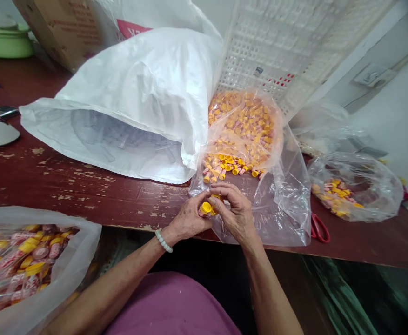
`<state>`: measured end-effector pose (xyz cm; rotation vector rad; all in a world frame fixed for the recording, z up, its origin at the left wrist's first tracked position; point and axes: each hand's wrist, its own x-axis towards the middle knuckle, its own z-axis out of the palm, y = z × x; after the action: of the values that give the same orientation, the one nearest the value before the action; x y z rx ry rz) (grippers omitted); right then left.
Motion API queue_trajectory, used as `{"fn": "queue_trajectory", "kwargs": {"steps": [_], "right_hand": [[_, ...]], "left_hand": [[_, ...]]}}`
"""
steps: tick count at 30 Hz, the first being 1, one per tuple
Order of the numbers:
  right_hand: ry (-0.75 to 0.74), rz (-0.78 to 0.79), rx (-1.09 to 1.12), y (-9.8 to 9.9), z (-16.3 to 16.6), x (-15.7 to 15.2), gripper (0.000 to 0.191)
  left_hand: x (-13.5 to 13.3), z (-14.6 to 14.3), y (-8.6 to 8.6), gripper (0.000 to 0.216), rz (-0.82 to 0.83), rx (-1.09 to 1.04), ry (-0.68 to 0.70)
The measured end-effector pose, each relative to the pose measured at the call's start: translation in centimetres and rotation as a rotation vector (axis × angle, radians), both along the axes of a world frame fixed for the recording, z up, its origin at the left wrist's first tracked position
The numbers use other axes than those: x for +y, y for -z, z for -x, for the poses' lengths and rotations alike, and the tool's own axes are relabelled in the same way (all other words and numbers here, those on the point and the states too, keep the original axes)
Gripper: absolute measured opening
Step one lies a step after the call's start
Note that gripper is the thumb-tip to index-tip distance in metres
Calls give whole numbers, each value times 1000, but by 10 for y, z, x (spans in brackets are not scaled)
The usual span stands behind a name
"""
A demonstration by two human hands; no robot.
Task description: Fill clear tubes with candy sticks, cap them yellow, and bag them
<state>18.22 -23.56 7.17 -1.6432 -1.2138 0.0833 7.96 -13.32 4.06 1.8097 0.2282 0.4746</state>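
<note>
My left hand (189, 218) and my right hand (234, 211) meet at the table's front edge, both closed around a small tube with a yellow cap (206, 207). A white bead bracelet (163, 241) circles my left wrist. Just beyond my fingers, a clear plastic bag (284, 204) lies open, spilling many small pink tubes with yellow caps (229, 166) onto the plastic. More of them fill the bag's upper part (245, 121).
A big white woven sack (134, 102) lies on the dark red table (50, 181). A white plastic crate (287, 51) leans behind. Another clear bag of tubes (355, 188) sits right, red scissors (318, 228) beside it. A bag of capped tubes (22, 265) is lower left.
</note>
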Motion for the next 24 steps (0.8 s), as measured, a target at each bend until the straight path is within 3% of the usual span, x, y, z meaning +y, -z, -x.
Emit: {"fn": "queue_trajectory", "kwargs": {"steps": [4,9,14,17,21,24], "right_hand": [[123,-58,327,3,-1,2,11],[156,-143,636,6,-5,8,20],[169,-282,914,3,-10,9,26],[102,-259,917,-2,-5,5,22],[2,-40,815,1,8,3,22],[62,-1,683,-3,9,2,21]], "left_hand": [[0,2,0,54,2,6,32],[0,2,2,62,9,14,22],[5,3,3,61,-84,66,-11],[7,5,3,56,-113,96,-32],[6,5,-1,45,-117,61,17],[4,5,-3,36,-169,74,23]]}}
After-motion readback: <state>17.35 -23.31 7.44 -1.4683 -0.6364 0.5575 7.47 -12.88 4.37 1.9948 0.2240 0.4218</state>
